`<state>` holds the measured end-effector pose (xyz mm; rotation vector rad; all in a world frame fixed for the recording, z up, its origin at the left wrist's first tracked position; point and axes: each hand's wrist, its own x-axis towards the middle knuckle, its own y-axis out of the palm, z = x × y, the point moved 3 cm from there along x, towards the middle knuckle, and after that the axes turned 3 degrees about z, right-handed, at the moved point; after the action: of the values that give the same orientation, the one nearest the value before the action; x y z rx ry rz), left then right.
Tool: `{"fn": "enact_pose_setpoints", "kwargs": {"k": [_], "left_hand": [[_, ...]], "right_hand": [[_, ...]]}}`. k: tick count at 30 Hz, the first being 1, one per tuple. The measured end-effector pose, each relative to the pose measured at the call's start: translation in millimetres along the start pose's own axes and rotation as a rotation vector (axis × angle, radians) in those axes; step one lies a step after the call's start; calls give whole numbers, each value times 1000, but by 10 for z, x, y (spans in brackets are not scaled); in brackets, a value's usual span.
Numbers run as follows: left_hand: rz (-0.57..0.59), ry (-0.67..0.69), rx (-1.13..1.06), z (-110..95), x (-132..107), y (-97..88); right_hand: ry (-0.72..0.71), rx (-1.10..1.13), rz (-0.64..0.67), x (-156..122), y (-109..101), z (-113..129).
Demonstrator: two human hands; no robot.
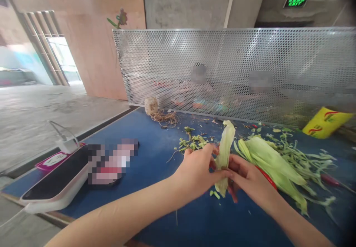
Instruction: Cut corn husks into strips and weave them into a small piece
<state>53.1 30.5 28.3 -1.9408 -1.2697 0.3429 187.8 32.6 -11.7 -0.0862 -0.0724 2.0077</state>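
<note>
Head camera: a blue table (155,158) fills the lower frame, fenced at the back by a perforated metal screen (278,54) with other people dimly visible behind it. To the right a pile of husks (275,162), pale green and trailing off into thin strips, spreads over the cloth, with a yellow packet (325,123) beyond it against the screen. At the left edge lies a white device (55,187) with a dark top. In the centre, just above the table, a single husk leaf (226,143) stands nearly upright between both hands. The left hand (196,171) closes its thumb and fingers on the leaf's left edge at mid-height. The right hand (249,180) pinches the lower part from the other side, and a red-handled tool (267,176) shows beneath its palm, though whether it is gripped cannot be told. Handled this way, the leaf would seem best kept taut, with both grips low and close together and any pull run along the grain, so that it parts cleanly rather than crumpling. The leaf is long and ribbed, yellow-green, paler toward its curled tip and ragged at the bottom, where small bits lie on the cloth. Farther back are a spool (151,105), a loose tangle of twine (165,118) and a scatter of green scraps (193,141).
</note>
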Motion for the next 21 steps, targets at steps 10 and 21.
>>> {"fn": "enact_pose_setpoints", "kwargs": {"k": [10, 21], "left_hand": [[59, -32, -496, 416, 54, 71], [-12, -130, -732, 483, 40, -10]], "right_hand": [[30, 5, 47, 64, 81, -53], [-16, 42, 7, 162, 134, 69]]}}
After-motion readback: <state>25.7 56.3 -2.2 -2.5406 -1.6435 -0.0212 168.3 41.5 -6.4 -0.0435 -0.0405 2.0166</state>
